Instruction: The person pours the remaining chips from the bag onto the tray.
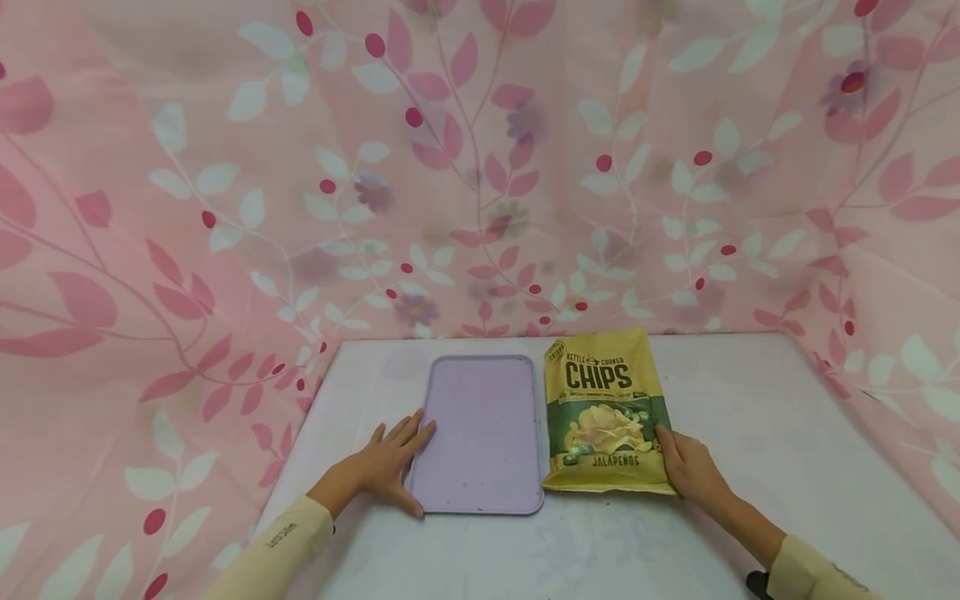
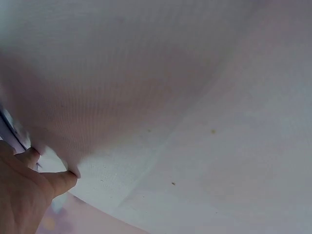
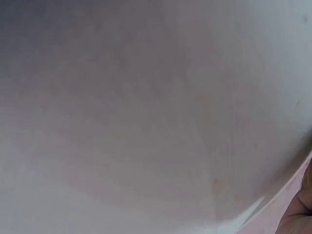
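A lavender rectangular tray lies on the white table, long side running away from me. My left hand rests at its left edge with fingers spread, fingertips touching the rim; the left wrist view shows part of this hand at its lower left. Just right of the tray is a yellow and green bag of jalapeño chips, printed front facing up. My right hand grips the bag's lower right edge, thumb on the front and the other fingers mostly hidden. Only a bit of that hand appears in the right wrist view.
The white tabletop stretches to both sides and in front of the tray and bag. A pink floral curtain hangs behind the table's back edge and along both sides. Small specks dot the table and tray.
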Tool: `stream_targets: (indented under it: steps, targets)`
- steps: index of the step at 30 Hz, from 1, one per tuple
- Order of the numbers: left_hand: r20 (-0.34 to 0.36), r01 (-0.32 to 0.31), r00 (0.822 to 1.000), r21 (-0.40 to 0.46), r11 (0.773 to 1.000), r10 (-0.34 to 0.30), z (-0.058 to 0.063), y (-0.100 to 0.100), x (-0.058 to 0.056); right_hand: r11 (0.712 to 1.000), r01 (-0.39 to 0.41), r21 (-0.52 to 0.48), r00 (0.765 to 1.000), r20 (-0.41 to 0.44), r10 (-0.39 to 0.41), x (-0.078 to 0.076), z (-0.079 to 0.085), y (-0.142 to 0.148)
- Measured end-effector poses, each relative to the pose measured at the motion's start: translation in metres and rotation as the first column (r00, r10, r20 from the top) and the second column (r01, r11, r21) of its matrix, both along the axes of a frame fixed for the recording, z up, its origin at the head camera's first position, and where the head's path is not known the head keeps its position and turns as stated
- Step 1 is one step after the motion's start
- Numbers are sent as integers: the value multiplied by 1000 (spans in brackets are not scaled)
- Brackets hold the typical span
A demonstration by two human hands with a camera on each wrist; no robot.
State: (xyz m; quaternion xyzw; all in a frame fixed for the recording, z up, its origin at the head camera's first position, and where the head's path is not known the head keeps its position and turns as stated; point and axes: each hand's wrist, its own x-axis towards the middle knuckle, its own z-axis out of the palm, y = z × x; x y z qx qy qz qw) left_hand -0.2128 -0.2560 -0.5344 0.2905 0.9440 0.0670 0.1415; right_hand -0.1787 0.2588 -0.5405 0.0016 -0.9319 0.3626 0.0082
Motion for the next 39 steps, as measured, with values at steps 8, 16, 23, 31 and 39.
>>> stream_targets:
  steps: [8,16,23,31,39]
  targets:
    - [5,-5,1000,9,1000,5,-2,-2,0,983,63,-171,941,339,-1,-9,8,8]
    - [11,-1,1000,28,1000,1,2,1,3,987,118,-109,900,432,-59,-17,4,2]
    - [5,-3,1000,29,1000,3,2,1,2,992,37,119,996,77,-47,-13,-3,-8]
    - [16,-8,1000,10,1000,8,1,-1,0,994,24,109,979,-204,-1,-8,10,-13]
    - [15,-10,1000,20,1000,10,3,1,0,980,-20,198,889,-445,108,-3,23,-13]
